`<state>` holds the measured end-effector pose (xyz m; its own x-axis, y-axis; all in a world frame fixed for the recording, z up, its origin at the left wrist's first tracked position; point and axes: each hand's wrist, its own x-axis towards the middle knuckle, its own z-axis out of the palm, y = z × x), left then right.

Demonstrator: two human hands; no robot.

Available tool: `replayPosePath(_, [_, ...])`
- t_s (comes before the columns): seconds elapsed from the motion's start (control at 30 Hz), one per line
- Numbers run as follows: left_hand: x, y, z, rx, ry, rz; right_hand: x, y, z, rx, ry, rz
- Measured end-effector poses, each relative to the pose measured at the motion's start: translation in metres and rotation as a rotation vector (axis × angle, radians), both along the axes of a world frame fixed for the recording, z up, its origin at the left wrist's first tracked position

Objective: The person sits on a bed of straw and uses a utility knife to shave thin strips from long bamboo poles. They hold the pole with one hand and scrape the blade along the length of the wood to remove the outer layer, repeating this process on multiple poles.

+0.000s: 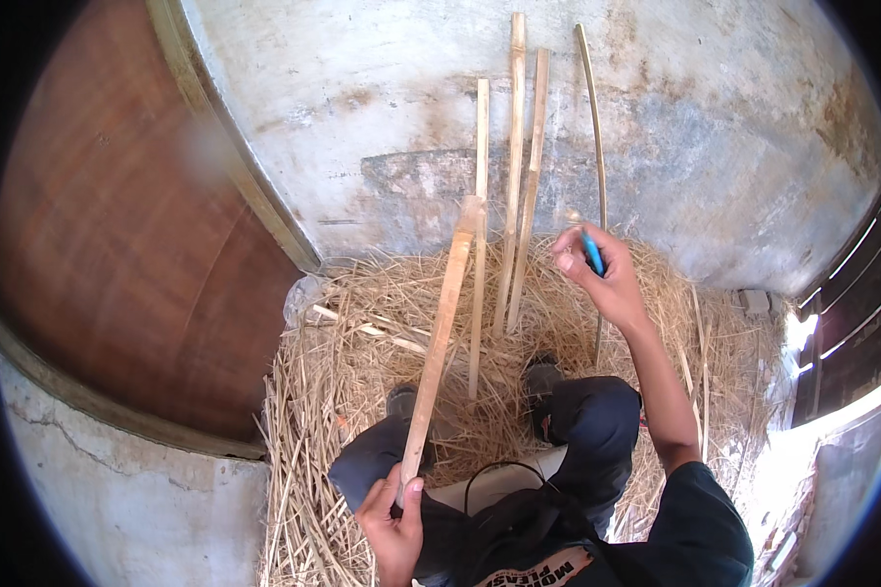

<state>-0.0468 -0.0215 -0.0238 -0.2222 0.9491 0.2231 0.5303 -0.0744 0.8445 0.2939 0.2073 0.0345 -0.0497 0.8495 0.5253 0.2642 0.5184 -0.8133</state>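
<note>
My left hand point(394, 523) is closed around the lower end of a flat bamboo strip point(439, 338), which slants up and away above my left knee. Raised over the straw, my right hand point(605, 276) grips a blue-handled tool point(592, 252); its working end is too hidden to tell its kind. A small blurred tan bit point(574, 215) shows just beyond those fingers. The right hand is apart from the strip.
Several bamboo strips point(515, 147) lean on the stained wall point(705, 127), and a thin curved one point(595, 117) stands farther right. Straw and shavings point(352, 391) cover the floor around my feet. A brown panel point(137, 225) with a wooden frame is at left.
</note>
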Motion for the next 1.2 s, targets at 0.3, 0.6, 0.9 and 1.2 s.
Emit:
replayPosePath(0.3, [-0.001, 0.005, 0.017, -0.038, 0.134, 0.038, -0.047, -0.015, 0.037, -0.039, -0.179, -0.223])
replayPosePath(0.6, [-0.001, 0.003, 0.012, 0.007, 0.115, 0.001, -0.048, 0.001, 0.031, -0.150, -0.260, -0.158])
replayPosePath(0.9, [-0.009, 0.005, 0.014, -0.035, 0.134, -0.019, -0.035, -0.002, 0.037, -0.152, -0.513, -0.047])
replayPosePath(1.2, [-0.042, 0.007, -0.001, -0.143, -0.217, -0.137, 0.023, 0.005, 0.017, -0.201, -0.597, -0.107])
